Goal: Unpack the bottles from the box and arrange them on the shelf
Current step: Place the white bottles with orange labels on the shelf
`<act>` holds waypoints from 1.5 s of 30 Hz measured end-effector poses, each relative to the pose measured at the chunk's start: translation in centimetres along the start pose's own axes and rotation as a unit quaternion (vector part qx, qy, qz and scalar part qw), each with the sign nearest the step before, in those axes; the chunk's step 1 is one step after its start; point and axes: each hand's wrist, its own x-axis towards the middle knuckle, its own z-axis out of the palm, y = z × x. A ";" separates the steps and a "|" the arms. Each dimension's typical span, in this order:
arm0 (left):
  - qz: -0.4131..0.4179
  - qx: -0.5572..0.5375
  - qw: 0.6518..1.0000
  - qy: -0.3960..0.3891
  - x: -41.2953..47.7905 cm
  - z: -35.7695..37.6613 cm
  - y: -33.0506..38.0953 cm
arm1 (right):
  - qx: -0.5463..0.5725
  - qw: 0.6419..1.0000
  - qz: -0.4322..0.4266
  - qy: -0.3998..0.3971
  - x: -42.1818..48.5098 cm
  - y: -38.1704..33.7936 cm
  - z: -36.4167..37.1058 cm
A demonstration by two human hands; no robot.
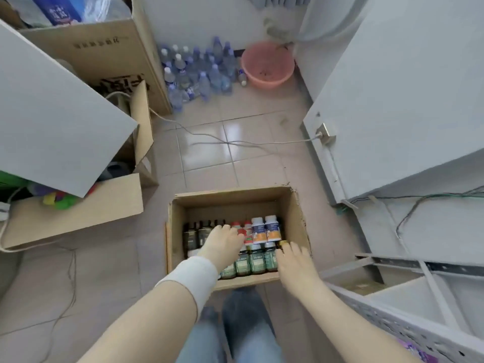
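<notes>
Open brown cardboard box (293,205) on tiled floor, packed with bottles. Inside, far left: dark brown bottles (197,235). Left hand (222,242), white wrist wrap, lowered among them; grip cannot be told. Centre back: white-capped bottles with orange labels (265,229). Near wall: green-labelled bottles (255,260). Right hand (294,260) over box's right edge, fingers spread, holding nothing. Right of box: grey metal shelf (408,260).
</notes>
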 end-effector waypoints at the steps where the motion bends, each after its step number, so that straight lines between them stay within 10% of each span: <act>1: -0.009 -0.021 0.999 -0.024 0.9 1.2 -0.2 | 0.014 1.000 -0.005 -0.006 1.1 0.5 1.1; 6: -0.078 -0.192 0.974 -0.092 7.7 6.5 -1.0 | 0.080 0.994 0.023 -0.072 7.2 2.0 4.6; 12: -0.200 -0.523 0.826 -0.062 17.7 10.0 -1.5 | 0.243 0.957 0.148 -0.058 14.1 3.1 10.1; 35: -0.206 -0.671 0.712 0.021 17.9 10.2 -2.8 | 0.458 0.868 0.186 -0.044 15.4 4.5 10.2; 45: -0.123 -0.745 0.650 0.091 4.8 2.3 -1.7 | 0.855 0.480 0.184 -0.072 2.6 3.9 1.6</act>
